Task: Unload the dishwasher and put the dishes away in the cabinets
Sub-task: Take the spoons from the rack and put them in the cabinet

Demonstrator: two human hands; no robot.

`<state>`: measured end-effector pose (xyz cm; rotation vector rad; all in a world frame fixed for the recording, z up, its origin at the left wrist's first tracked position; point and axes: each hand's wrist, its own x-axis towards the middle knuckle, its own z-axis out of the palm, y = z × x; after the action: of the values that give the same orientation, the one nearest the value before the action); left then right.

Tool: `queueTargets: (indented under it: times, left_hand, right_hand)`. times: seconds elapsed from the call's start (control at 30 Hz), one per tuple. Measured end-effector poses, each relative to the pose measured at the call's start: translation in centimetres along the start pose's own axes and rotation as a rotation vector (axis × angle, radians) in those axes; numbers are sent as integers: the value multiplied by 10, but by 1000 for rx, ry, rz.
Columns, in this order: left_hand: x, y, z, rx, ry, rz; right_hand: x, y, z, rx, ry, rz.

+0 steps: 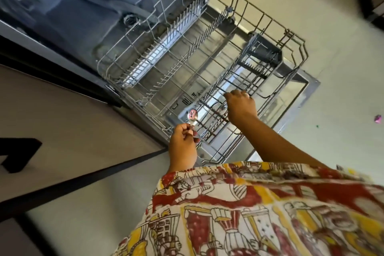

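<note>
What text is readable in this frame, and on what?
Spoon in the left hand: red-and-white label, letters too blurred to read.
Dishwasher door: small dark marks, too small to read.
No other text visible.

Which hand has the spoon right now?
The left hand: it pinches the spoon by its handle, bowl up. The right hand reaches down into the cutlery basket; whether it holds anything is hidden.
</note>
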<state>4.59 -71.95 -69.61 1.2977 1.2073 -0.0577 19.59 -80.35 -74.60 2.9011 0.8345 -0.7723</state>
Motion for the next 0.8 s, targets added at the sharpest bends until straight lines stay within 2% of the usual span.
queueTargets:
  times: [0.13,0.3,0.43,0.57,0.67,0.8]
  left_hand:
    - [5,-1,6,-20,7,-37]
    - [3,5,11,57,-16,-70]
    - [-1,20,9,81,45,13]
    - [1,34,13,40,51,81]
    - [11,37,12,-40,58,57]
    - [19,36,10,-132,27,-37]
  right_hand:
    - [20,3,-10,-225,-82,-78]
    - [27,13,-25,-248,-60,-153]
    - [27,10,-46,79,8,-198]
    - [24,-10,-66,434,1,-402]
    - [20,-28,-73,603,-144,-406]
    - [25,-30,-64,952,-429,-253]
